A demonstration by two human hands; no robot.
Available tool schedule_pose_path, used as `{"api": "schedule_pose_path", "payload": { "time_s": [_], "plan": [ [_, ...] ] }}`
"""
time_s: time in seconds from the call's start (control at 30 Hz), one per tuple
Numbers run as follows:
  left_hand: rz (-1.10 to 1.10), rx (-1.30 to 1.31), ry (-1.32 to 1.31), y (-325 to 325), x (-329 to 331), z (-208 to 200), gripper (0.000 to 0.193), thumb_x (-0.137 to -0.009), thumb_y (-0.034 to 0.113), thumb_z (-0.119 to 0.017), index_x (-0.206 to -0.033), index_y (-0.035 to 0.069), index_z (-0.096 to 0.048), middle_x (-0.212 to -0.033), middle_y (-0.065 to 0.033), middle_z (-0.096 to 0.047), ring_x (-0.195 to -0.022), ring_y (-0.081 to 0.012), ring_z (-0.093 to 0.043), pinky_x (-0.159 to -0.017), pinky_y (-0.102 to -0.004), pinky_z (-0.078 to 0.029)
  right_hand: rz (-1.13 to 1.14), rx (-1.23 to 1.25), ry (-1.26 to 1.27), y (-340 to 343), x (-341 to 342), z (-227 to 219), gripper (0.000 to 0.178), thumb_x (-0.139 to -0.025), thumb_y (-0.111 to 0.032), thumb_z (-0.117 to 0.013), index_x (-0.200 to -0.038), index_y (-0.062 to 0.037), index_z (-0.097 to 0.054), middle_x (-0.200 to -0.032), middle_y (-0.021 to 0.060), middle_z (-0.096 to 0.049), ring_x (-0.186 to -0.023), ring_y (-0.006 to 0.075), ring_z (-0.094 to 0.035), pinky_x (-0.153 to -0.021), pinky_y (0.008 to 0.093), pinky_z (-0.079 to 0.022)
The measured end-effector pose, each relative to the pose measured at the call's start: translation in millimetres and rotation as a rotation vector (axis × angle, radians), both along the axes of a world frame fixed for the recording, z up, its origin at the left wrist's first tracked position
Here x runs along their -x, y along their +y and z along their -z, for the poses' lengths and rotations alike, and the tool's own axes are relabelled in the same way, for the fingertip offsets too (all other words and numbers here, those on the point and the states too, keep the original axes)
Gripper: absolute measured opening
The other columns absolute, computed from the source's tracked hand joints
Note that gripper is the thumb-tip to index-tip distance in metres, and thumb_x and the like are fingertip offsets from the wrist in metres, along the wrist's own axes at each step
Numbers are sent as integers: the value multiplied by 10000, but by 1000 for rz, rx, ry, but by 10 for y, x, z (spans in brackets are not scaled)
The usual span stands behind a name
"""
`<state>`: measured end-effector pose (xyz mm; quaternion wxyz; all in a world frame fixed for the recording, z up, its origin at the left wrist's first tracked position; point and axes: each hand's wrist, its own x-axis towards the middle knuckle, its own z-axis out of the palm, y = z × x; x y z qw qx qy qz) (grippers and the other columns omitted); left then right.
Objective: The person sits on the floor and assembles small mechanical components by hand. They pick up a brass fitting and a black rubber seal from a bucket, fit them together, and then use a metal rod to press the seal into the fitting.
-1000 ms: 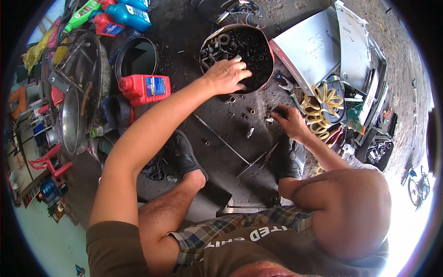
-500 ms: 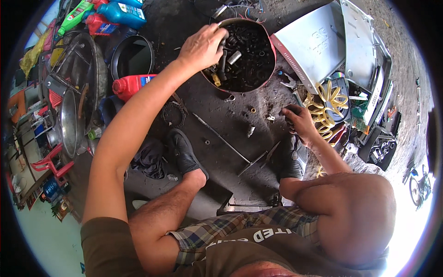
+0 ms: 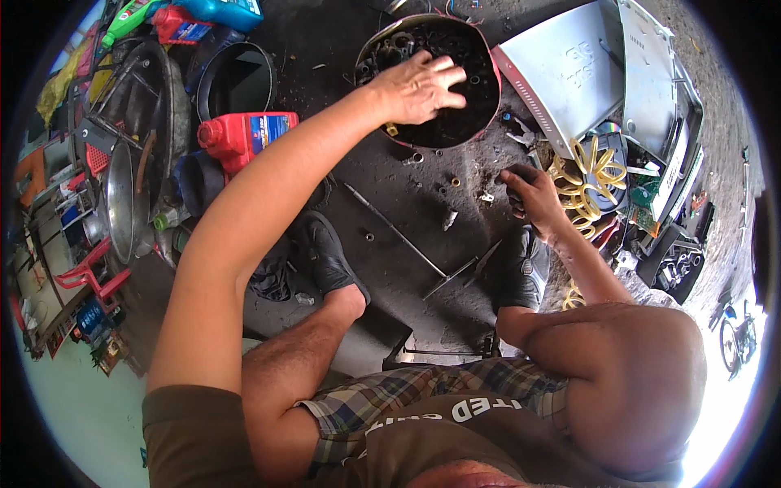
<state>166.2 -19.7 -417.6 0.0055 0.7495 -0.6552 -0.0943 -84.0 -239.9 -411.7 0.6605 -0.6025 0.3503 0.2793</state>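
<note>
My left hand (image 3: 423,88) reaches over a round metal tub with its fingers spread, touching or just above the dark bolts and small metal parts (image 3: 400,45) inside. Its palm side is hidden. The tub's reddish rim (image 3: 497,77) shows on the right. Beside the yellow coil, my right hand (image 3: 533,197) hangs above my shoe with its fingers curled and blackened; whatever they hold is hidden. Between my feet and the tub lie a long T-handle wrench (image 3: 399,234), a small socket-like metal piece (image 3: 450,220) and a brass-coloured nut (image 3: 455,182).
Silver panels (image 3: 561,69) lean at the far right, next to a yellow coiled hose (image 3: 598,175). A red jug (image 3: 244,138) and a black round pan (image 3: 236,85) stand at left, by a large metal cover (image 3: 122,207). A tray of tools (image 3: 679,264) sits at right.
My left hand has moved right, from the tub's left rim to over its middle, and its fingers have spread. My right hand has shifted slightly up in the view, fingers still curled.
</note>
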Motion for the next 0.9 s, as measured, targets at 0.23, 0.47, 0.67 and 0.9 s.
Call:
{"api": "schedule_pose_path", "payload": {
  "time_s": [0.23, 0.47, 0.67, 0.9],
  "plan": [
    [-74, 144, 14, 304, -314, -181, 240, -844, 306, -810, -1023, 167, -732, -1268, -48, -589, -1273, -258, -549, -1098, -452, -429, 46, -12, 7, -49, 62, -75, 288, -1033, -305, -711, -1114, -30, -726, -691, -61, -495, -554, 55, -430, -488, 252, -343],
    [-110, 242, -117, 465, -430, -216, 224, -848, 253, -798, -1025, 151, -707, -1310, -74, -596, -1298, -280, -558, -1087, -446, -455, 69, -34, 13, -106, 114, -35, 261, -1040, -292, -706, -1046, -31, -719, -663, -67, -478, -539, 55, -422, -484, 248, -334],
    [-136, 410, -131, 348, -340, -180, 216, -834, 166, -819, -1018, 126, -712, -1180, -48, -637, -1194, -259, -625, -1020, -399, -500, 58, 11, -11, -50, 89, -64, 261, -1038, -281, -708, -1050, -21, -711, -668, -60, -483, -534, 55, -430, -475, 246, -339],
    [3, 403, 168, 196, 55, -17, 91, -806, 135, -815, -855, 101, -746, -974, -26, -608, -996, -215, -628, -887, -377, -524, 61, -5, -18, -61, 127, -12, 261, -1036, -269, -708, -1071, -11, -720, -703, -52, -530, -547, 54, -463, -481, 246, -371]
  ]
}}
